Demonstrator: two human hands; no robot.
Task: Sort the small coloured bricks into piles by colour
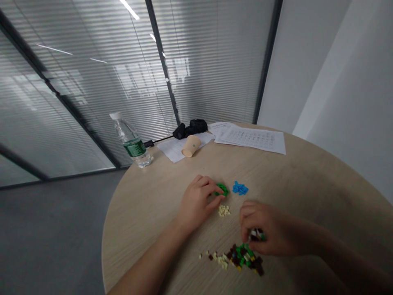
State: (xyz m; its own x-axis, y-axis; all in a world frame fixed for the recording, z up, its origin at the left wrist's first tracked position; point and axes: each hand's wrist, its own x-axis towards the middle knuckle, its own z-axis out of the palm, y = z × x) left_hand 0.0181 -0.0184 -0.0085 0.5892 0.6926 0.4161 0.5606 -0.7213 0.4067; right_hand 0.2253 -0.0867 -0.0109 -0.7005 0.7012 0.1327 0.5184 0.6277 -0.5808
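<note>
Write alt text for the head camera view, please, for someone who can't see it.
Two bare hands work over small toy bricks on a round wooden table: the left hand touches a green cluster, and the right hand holds a few bricks above a mixed heap. Blue bricks and cream bricks lie nearby, with a water bottle and printed papers farther off.

**Bricks up front, bottle and papers behind**

On the round table (pixel 322 196) I'm watching, a heap of toy bricks (pixel 241 258) lies nearest me, with smaller brick piles (pixel 224 210) just beyond it. Farther back, left to right: a water bottle (pixel 132 141), a paper cup (pixel 191 146) lying on a loose sheet (pixel 173 149), then stacked papers (pixel 250 139).
</note>
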